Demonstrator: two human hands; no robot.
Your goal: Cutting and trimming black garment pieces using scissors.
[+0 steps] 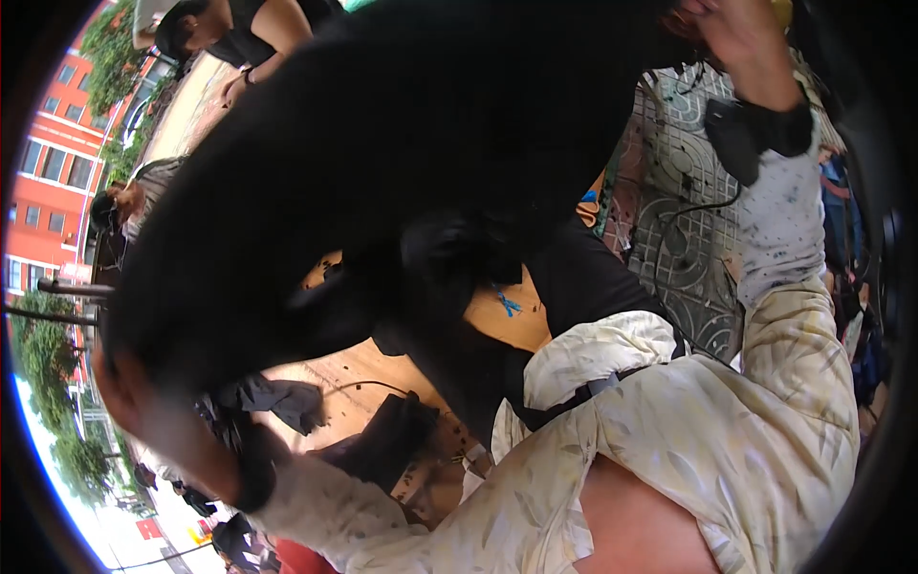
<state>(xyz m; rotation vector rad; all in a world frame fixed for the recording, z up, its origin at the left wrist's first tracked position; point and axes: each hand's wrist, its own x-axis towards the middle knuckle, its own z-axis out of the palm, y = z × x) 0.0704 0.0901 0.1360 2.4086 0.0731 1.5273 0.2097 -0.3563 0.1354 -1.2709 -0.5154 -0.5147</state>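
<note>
Our grip is clamped at two places: our left hand closes on one end of a black cloth, and our right hand on its upper right edge, its fingertips blurred. The cloth is raised and spread between them, filling the middle of our view and hiding most of what lies behind.

Through its gaps we see blue threads and, near our left wrist, a dark scrap. Just beside the cloth, at the right, a dark cable curves over the ground. Two people, one in a black top, are at the upper left, beyond the cloth.

The table is tan, with dark bits on it. The ground is grey, patterned paving. We are outdoors, with a red building and trees at the left.
</note>
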